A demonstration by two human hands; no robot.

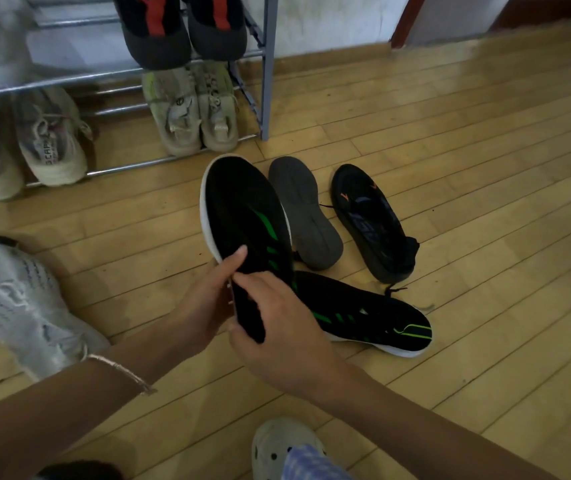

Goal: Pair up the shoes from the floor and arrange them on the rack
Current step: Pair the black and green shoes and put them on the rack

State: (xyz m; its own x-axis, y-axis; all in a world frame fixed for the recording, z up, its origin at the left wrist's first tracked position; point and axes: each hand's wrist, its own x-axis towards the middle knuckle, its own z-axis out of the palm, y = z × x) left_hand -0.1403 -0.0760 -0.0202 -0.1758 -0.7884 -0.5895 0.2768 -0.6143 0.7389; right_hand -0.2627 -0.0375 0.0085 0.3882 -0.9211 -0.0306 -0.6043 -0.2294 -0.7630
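While its mate lies on the floor, a black-and-green shoe point(242, 216) is held up at the heel by both hands.

Left hand point(204, 299) and right hand point(277, 327) are clamped on the heel end, toe pointing away toward the rack point(266, 64). The matching shoe point(374, 317) lies on its side just right of the right hand, long axis running rightward, so that hand is nearer for the pickup. A second dark pair point(374, 223) waits beyond.

Soft daylight enters from the upper right, leaving a pale sheen on the wooden floor point(485, 109) there, while the lower part sits dimmer. Wide-angle distortion bends the floorboards toward the edges. The left edge is smeared with blur, and shadows are faint.
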